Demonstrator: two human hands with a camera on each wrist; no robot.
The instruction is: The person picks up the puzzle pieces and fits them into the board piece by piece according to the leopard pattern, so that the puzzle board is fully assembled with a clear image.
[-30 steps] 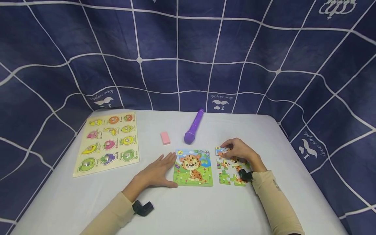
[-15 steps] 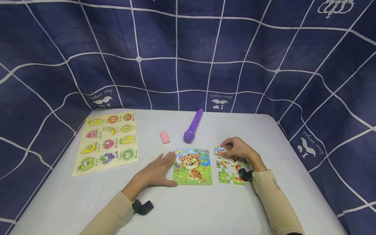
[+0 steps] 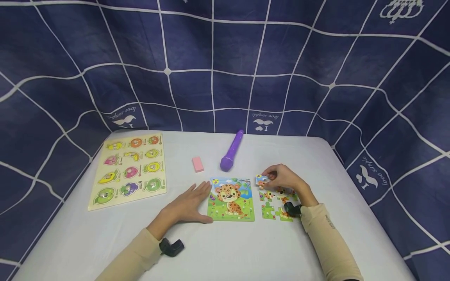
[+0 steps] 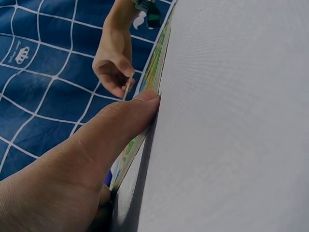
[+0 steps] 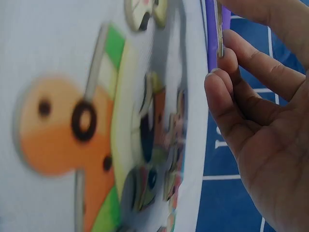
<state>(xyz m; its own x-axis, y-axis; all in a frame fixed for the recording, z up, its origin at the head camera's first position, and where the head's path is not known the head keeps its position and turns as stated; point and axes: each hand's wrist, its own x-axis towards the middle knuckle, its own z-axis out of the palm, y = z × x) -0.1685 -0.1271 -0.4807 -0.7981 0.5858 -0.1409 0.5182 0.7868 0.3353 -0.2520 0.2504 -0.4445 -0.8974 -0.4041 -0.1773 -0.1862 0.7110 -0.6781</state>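
A square leopard puzzle board (image 3: 246, 214) lies mid-table, with the leopard picture facing up. My left hand (image 3: 188, 205) rests at its left side with fingers spread; in the left wrist view the thumb (image 4: 125, 113) touches the board's edge. To the right of the board, my right hand (image 3: 286, 180) pinches a jigsaw piece (image 3: 260, 179) with blue and a yellow spot on it. The left wrist view shows that piece edge-on, raised off the table. Below the right hand are several loose jigsaw pieces (image 3: 268, 212), partly hidden by the hand and wrist.
A purple toy microphone (image 3: 233, 150) and a pink block (image 3: 197, 164) lie behind the board. At the far left is a wooden fruit puzzle board (image 3: 140, 175). Blue gridded cloth (image 3: 190, 93) rises along the table's back and sides.
My right hand has shifted slightly left with the jigsaw piece, which now sits a little apart from the loose pieces. The left hand stays at the board's edge.
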